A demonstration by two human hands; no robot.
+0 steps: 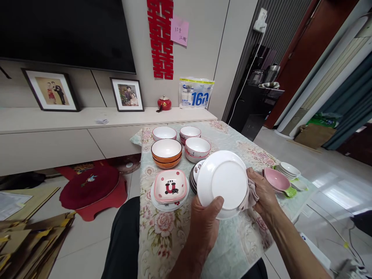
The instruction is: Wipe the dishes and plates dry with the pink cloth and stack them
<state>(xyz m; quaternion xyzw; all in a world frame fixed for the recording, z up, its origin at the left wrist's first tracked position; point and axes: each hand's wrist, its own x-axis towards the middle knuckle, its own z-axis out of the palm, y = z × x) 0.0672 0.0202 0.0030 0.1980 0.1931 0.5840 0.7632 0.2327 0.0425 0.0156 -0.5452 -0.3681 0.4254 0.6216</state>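
Observation:
A white plate (pixel 229 180) is held up tilted over the table, its underside with a round foot ring facing me. My left hand (pixel 205 217) grips its lower left edge, thumb lying across the plate. At the right rim, my right hand (pixel 260 192) is closed around a pinkish-grey cloth (pixel 249 197) pressed against the plate. Part of another white plate (pixel 228 214) shows beneath the held one; I cannot tell whether it is held too. Just behind is a stack of dark-rimmed plates (pixel 194 178), partly hidden. Left of my left hand, a pink cat-pattern dish (pixel 170 186) sits on white plates (pixel 157 204).
Orange bowls (pixel 166 153), white-and-pink bowls (pixel 198 147) and more bowls (pixel 164 133) stand at the table's back. Pink leaf-handled bowls (pixel 276 179) and small white dishes (pixel 289 169) lie at right. A flowered tablecloth (pixel 165 232) covers the table. A red stool (pixel 93 193) stands left.

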